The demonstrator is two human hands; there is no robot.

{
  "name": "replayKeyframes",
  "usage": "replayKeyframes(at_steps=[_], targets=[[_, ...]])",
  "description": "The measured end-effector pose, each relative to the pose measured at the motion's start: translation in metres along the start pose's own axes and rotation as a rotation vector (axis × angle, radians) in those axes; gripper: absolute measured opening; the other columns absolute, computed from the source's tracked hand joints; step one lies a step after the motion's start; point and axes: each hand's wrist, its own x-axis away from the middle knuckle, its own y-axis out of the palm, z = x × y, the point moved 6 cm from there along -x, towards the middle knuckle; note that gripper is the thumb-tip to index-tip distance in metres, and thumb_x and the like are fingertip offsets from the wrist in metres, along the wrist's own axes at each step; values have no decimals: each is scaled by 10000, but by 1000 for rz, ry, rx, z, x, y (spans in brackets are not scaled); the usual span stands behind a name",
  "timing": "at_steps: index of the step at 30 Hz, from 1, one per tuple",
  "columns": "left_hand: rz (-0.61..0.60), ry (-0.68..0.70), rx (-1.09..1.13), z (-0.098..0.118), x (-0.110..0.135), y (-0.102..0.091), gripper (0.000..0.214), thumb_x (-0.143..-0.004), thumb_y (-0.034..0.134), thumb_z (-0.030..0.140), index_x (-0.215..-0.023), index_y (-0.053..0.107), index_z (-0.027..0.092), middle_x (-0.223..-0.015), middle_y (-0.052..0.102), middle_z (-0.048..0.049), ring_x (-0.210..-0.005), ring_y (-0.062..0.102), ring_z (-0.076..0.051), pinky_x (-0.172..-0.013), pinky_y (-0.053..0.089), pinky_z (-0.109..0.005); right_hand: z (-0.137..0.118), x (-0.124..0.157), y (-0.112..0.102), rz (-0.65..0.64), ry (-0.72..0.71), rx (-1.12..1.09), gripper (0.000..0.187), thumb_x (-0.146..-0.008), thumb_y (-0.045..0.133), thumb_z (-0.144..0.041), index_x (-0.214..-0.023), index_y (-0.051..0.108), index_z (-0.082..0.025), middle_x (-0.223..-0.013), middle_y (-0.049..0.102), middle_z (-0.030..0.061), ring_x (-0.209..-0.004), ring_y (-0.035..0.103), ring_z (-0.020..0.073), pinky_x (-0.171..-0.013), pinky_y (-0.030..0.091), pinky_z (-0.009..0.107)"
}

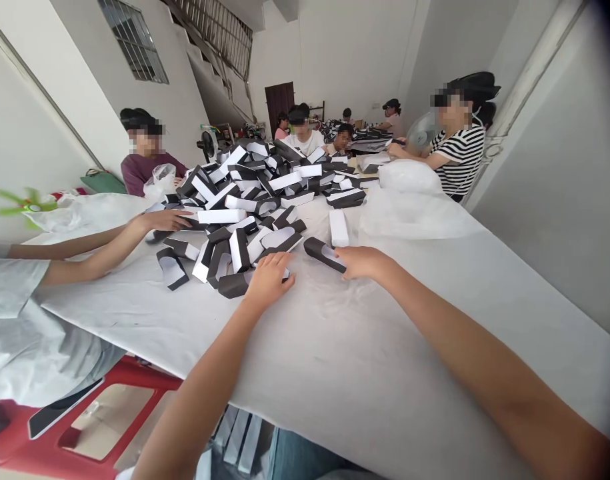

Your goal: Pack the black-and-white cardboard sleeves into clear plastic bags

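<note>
My left hand (271, 281) rests at the near edge of a heap of black-and-white card boxes (265, 183). Its fingers stretch forward and its thumb stands apart. A black box (233, 285) lies beside and partly beneath this hand. To the right, my right hand (363, 262) has its fingers closed round one end of a black box with a pale inside (321, 253). That box tilts down towards the hand, and its held end is hidden. Just beyond it, a white box (339, 228) sits apart from the heap.
A neighbour's hand (169, 219) reaches the heap from the left. Plastic bags (409, 179) lie on the white-covered table (375, 353) at the right. A red plastic stool (135, 377) stands below the table's left edge. Several people work around the far side.
</note>
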Motion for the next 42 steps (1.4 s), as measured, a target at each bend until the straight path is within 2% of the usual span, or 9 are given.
replayKeyframes(at_steps=[7,13,17,21,27,31,34,37,42], targets=[[-67,-24,-19,-19,5,0,170,-821,648,259,-989,656,240,-1126,642,-67,-1079,562,-299,-987,441,-507,1,6,-1,-72,-5,60,119,-660,666,-122,-739,659,-211,-754,675,70,-609,624,224,-477,375,293],[-76,-66,-71,-15,8,6,87,-819,611,133,-840,660,202,-1314,536,-100,-1265,418,-339,-1022,406,-570,-3,15,-18,-40,-106,-59,40,-722,629,-199,-719,591,-209,-998,641,46,-595,567,145,-471,361,275],[147,-66,-7,-7,4,-13,129,-917,504,164,-976,612,204,-1351,501,-101,-1243,443,-298,-1000,438,-515,1,30,-43,49,-110,-168,100,-723,620,-258,-717,535,-205,-980,604,32,-648,546,146,-510,360,272],[362,131,21,16,3,-32,129,-970,448,197,-1000,572,210,-1393,502,-86,-1303,431,-255,-1089,358,-513,10,44,-65,109,-75,-173,96,-698,606,-238,-769,546,-215,-1015,600,25,-797,559,185,-577,369,259],[-11,428,73,62,3,11,236,-1007,368,208,-1086,590,219,-1419,530,-27,-1379,390,-201,-1184,253,-469,47,72,-97,242,55,-228,127,-728,605,-280,-844,606,-229,-846,627,17,-735,554,193,-597,353,268],[-179,465,127,77,7,30,399,-1016,304,203,-1390,430,265,-1478,463,-13,-1423,320,-187,-1195,232,-454,52,94,-118,393,-58,-334,235,-807,588,-383,-982,660,-245,-945,661,25,-776,573,201,-625,370,275],[-88,357,198,64,2,16,467,-1008,334,250,-1475,314,238,-1496,428,-71,-1405,341,-225,-1167,276,-452,47,102,-131,547,-186,-434,367,-850,556,-517,-1047,679,-232,-1004,670,49,-837,575,226,-673,390,291],[26,140,243,30,-1,-7,564,-960,470,396,-1472,311,222,-1471,434,-114,-1372,366,-290,-1127,313,-478,44,97,-135,628,-332,-602,488,-859,523,-619,-1109,674,-228,-1050,667,52,-894,579,235,-718,408,299],[-167,-83,282,-16,6,-9,916,-777,686,529,-1514,182,322,-1497,398,-61,-1380,347,-308,-1109,331,-481,33,73,-120,555,-510,-859,544,-876,481,-657,-1121,684,-215,-1100,668,51,-1008,592,240,-838,427,319]])
